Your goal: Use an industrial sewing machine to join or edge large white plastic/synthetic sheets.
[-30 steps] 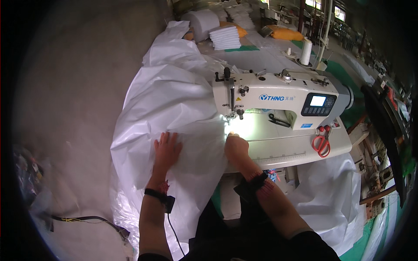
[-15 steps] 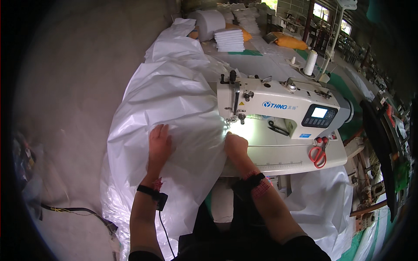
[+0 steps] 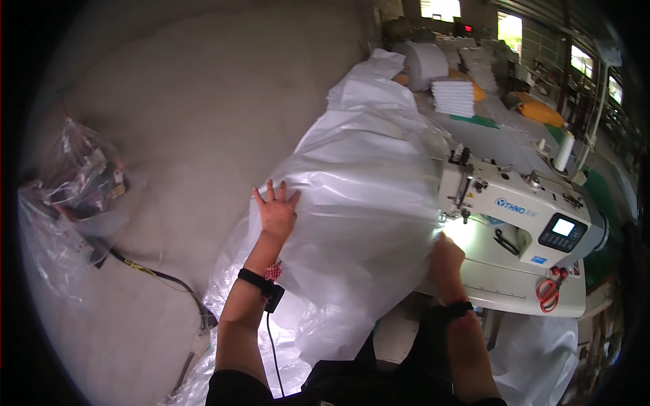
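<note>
A large white plastic sheet (image 3: 365, 250) spreads over the left of the table and hangs down toward me. My left hand (image 3: 277, 212) lies on it near its left side, fingers spread flat. At the sewing machine (image 3: 521, 206), my right hand (image 3: 447, 258) is closed on the sheet's right edge, just in front of the lit needle area. The fingertips of that hand are partly hidden. Red-handled scissors (image 3: 550, 291) lie on the right end of the machine bed, and small black snips (image 3: 504, 241) rest under the machine arm.
A stack of folded white sheets (image 3: 453, 99), a white roll (image 3: 426, 65) and orange sacks (image 3: 538, 108) sit at the far end. A thread cone (image 3: 563, 152) stands behind the machine. On the floor at left are a clear plastic bag (image 3: 74, 203) and a black cable (image 3: 166, 276).
The view has swung left, so the machine appears farther right. My left hand has moved toward the sheet's left side and spread its fingers. My right hand stays by the needle.
</note>
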Demonstrator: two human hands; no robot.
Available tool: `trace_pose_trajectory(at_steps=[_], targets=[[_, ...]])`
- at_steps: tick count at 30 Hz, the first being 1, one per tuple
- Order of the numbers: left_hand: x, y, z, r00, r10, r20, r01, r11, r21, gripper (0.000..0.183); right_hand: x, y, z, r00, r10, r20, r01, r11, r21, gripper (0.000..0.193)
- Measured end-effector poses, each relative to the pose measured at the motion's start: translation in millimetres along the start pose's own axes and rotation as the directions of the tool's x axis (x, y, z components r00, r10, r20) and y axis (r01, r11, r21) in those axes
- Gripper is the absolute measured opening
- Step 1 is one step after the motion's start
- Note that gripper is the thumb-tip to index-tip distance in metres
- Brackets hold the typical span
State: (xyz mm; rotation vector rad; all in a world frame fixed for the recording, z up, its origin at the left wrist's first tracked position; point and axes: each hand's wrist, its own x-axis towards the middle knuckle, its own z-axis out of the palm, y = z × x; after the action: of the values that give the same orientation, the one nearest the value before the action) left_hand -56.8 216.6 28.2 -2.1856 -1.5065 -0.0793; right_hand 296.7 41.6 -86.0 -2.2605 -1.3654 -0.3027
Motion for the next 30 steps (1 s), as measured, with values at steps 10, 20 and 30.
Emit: trace_pose_trajectory(at_steps=[10,20,30], targets=[[-36.9,-85.5,-147.0,0.745,0.000,-0.667,-0.012,1.000,-0.013,0.021,-12.0,-2.9,-12.3,0.968,0.013,-0.251,0.015,0.994,0.110,0.020],[-214.3,36.2,-155.4,-0.002,0.951,0.310,-0.321,0.293,-0.901,0.013,-115.4,-21.3,-35.5,0.758,-0.259,0.599,-0.637,-0.491,0.594,0.035],[-246.5,243.3,-1.6,0.338,0.929,0.153,-0.065,0.185,-0.981,0.042,-174.5,32.2,-12.6,0.749,0.078,0.658,-0.631,0.386,0.673,0.033]])
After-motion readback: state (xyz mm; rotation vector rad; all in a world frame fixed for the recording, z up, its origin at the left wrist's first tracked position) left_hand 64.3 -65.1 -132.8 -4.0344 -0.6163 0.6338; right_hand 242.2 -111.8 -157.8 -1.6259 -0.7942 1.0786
